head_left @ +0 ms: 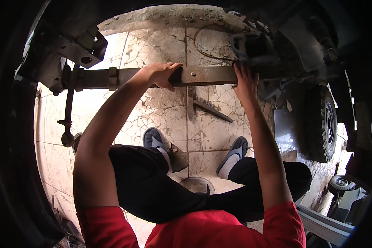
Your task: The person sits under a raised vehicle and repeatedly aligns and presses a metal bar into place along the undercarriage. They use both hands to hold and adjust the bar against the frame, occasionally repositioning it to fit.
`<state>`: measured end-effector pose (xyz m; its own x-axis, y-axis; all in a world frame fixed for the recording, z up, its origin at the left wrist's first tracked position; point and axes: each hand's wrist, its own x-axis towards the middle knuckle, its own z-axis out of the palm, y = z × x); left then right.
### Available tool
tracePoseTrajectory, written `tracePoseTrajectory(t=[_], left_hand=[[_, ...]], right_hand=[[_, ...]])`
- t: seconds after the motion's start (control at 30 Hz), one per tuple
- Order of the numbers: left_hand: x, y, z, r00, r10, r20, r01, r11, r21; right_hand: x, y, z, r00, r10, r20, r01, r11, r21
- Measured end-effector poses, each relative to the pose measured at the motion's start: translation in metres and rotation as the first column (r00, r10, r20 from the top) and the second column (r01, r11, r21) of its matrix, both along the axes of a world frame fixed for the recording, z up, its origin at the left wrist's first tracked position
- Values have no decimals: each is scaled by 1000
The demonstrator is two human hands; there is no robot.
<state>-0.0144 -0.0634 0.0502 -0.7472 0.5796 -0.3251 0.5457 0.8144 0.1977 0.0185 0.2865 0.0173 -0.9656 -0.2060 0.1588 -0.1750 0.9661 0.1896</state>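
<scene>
A long dark leaf spring (211,76) runs left to right in front of me, with a small bolt head on its bare middle section and a clip (113,78) round its left part. My left hand (159,75) grips it left of the bolt, thumb at the near edge and fingers across the top. To the right of the bolt, my right hand (247,80) holds the same spring, its fingers laid over the far edge. Each hand's underside is hidden. Below the spring, a wire brush (212,110) lies on the floor beside a short flat strip (190,108).
A dark metal bracket (76,51) with holes is at the upper left, and a rod with a round end (67,138) hangs beneath it. At right stands a treaded wheel (328,124). Cracked tiles (161,109) cover the floor; a thin cable (196,41) curves at the back.
</scene>
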Motion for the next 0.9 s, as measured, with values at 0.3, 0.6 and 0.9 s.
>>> tracePoseTrajectory(t=[0.3,0.6,0.9], left_hand=[[3,0,2,999,30,23,-29,999,-26],[5,-1,1,1000,18,11,-19,1000,2],[0,-1,-3,1000,4,-1,-4,1000,26]], right_hand=[[28,-3,-13,997,52,-49,-51,999,11],[9,0,0,998,36,-54,-40,996,-78],[-5,22,-2,992,44,-115,-55,994,-96]])
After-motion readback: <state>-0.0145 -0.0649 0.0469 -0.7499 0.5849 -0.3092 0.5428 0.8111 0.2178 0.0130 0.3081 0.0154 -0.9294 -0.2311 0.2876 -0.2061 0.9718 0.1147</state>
